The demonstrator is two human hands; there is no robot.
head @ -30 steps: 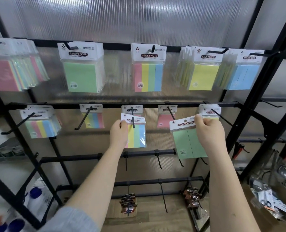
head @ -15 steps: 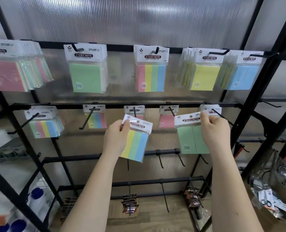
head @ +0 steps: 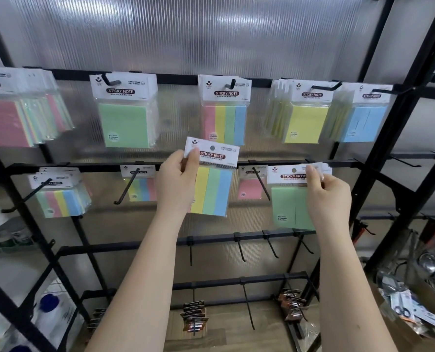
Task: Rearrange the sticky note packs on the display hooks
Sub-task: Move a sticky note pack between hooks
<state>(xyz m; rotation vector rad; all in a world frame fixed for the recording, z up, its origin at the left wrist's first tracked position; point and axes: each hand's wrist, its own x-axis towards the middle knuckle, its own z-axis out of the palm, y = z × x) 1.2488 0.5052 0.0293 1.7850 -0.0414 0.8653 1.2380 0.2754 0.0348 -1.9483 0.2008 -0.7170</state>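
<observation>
**Two sticky note packs held off the hooks**

The left hand [head: 178,181] pinches the header card of a striped yellow, green and blue sticky note pack [head: 212,179] between thumb and fingers [head: 192,158], holding it tilted in front of the middle rail [head: 89,166], free of any hook. The right hand [head: 328,196] pinches the top right corner of a green sticky note pack [head: 291,199], which is blurred and sits just right of the slanted hook [head: 261,184] carrying a pink pack [head: 249,188]. On the top rail hang a green pack [head: 126,123], a four-colour striped pack [head: 226,123], a yellow pack [head: 305,123] and a blue pack [head: 362,123]. Lower rails carry bare hooks.
</observation>
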